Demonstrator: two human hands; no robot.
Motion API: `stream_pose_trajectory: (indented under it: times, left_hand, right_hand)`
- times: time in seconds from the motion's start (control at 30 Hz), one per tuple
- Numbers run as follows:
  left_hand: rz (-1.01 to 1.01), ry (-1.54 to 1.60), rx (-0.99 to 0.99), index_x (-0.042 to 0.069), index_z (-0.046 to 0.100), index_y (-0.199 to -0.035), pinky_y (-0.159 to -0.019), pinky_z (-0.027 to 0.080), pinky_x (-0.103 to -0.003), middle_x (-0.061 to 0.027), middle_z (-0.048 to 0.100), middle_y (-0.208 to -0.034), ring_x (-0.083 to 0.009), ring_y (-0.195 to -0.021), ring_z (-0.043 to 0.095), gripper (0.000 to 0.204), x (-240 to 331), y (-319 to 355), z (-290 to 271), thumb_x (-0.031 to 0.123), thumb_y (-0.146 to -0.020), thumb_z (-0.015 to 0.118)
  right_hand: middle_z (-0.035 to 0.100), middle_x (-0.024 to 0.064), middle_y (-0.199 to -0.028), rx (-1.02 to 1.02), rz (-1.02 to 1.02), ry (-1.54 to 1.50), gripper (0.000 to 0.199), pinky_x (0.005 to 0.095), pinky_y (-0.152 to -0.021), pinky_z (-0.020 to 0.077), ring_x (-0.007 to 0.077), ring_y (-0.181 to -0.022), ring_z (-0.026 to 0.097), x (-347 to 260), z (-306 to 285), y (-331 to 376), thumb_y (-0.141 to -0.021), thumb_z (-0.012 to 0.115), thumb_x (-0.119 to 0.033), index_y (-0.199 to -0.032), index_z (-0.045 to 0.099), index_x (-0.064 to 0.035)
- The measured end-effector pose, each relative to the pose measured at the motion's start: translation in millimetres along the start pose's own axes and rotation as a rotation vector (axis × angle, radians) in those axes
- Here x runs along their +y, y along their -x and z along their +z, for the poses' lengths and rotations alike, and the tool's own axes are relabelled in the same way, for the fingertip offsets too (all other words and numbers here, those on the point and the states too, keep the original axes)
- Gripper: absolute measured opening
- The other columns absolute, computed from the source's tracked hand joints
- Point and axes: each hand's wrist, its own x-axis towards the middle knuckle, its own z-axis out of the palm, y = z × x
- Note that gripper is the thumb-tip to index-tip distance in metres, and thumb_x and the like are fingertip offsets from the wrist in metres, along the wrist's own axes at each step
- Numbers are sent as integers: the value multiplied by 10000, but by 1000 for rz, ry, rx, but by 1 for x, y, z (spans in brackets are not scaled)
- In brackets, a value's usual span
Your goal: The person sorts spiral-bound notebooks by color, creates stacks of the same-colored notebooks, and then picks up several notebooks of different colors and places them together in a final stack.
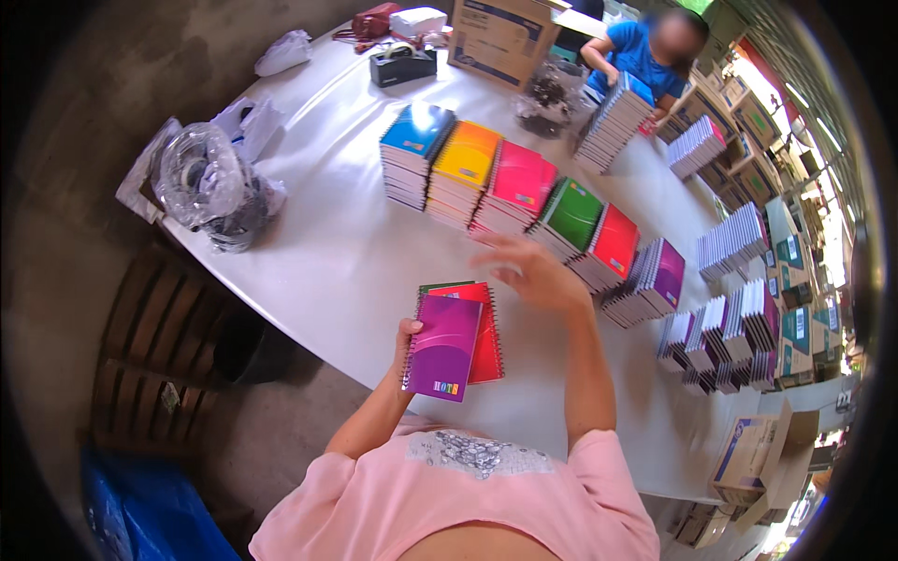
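My left hand (408,338) is closed on several spiral notebooks held in front of me. A purple notebook (444,341) is on top, with a red notebook (488,351) and the edge of a green one (440,286) showing beneath it. My right hand (524,268) holds nothing, its fingers apart, above the table just short of the notebook stacks. Those stacks stand in a row: blue (418,136), yellow (466,156), pink (517,182), green (571,217), red (610,248) and purple (662,276).
Across the table (318,224), a person in blue (636,61) handles a tall notebook stack (617,117). More notebook piles (734,327) line the right side. At left lies clear plastic wrap (210,182); a tape dispenser (402,67) and cardboard box (498,42) stand at the back.
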Motion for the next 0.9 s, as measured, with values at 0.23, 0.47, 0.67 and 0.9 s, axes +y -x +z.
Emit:
stream_pose_trajectory:
  times: [0.23,0.47,0.67,0.9]
  left_hand:
    - [287,68,183,-20,519,-1079,-765,536,-385,-162,613,-976,-262,-844,624,469,85,45,-9,259,-703,566]
    - [334,40,153,-31,520,-1052,-714,554,-379,-144,619,-903,-245,-774,631,434,152,48,-7,206,-691,561]
    - [276,52,90,-34,515,-1059,-761,534,-395,-152,613,-939,-251,-813,622,437,170,27,-2,206,-696,557]
    - [129,54,5,-8,493,-1129,-861,478,-465,-167,587,-1042,-288,-932,591,501,167,-2,-10,261,-716,581]
  right_hand:
    - [476,121,-1283,526,254,592,473,511,-991,299,264,-1207,428,6,28,-186,-809,610,-221,-1243,481,-84]
    - [427,104,-1333,455,312,609,601,585,-1003,225,252,-1227,406,24,40,-207,-775,641,-325,-1293,425,-109]
    - [451,87,-1316,412,529,803,583,576,-1034,174,215,-1223,414,45,27,-153,-779,643,-256,-1301,424,-113]
    - [593,99,-1122,895,55,-411,233,408,-925,416,166,-999,570,10,-4,-115,-824,588,-52,-1054,624,-64]
